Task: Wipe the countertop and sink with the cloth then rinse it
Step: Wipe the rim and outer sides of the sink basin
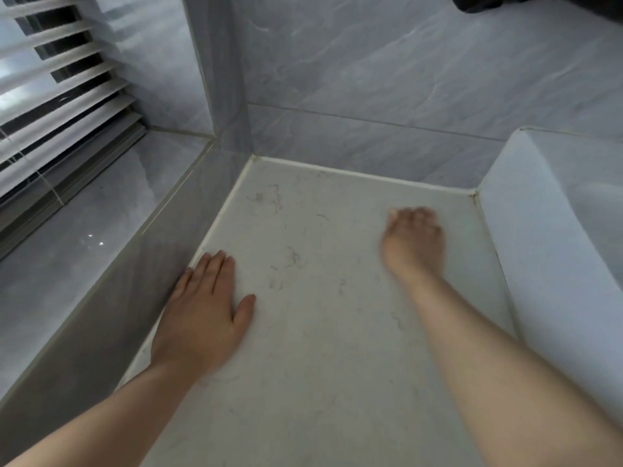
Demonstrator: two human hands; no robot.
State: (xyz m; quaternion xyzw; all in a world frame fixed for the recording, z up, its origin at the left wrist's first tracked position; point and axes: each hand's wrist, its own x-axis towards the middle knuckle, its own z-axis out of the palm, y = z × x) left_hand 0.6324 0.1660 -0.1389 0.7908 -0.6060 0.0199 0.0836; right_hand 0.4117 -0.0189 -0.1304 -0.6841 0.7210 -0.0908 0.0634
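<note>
The pale marbled countertop point(320, 348) fills the middle of the view and carries thin dark smudges and hair-like marks. My left hand point(202, 311) lies flat on it at the left edge, fingers straight and together, holding nothing. My right hand point(413, 237) is farther back on the right, low over the countertop and blurred by motion. Its fingers look bent downward, and whether anything lies under them cannot be seen. The white raised side of the sink point(546, 237) borders the countertop on the right. No cloth shows anywhere.
Grey marbled wall tiles point(371, 79) close off the back and left corner. A tiled window ledge point(84, 230) with white slatted blinds point(57, 96) lies to the left. A dark object point(488, 1) hangs at the top right.
</note>
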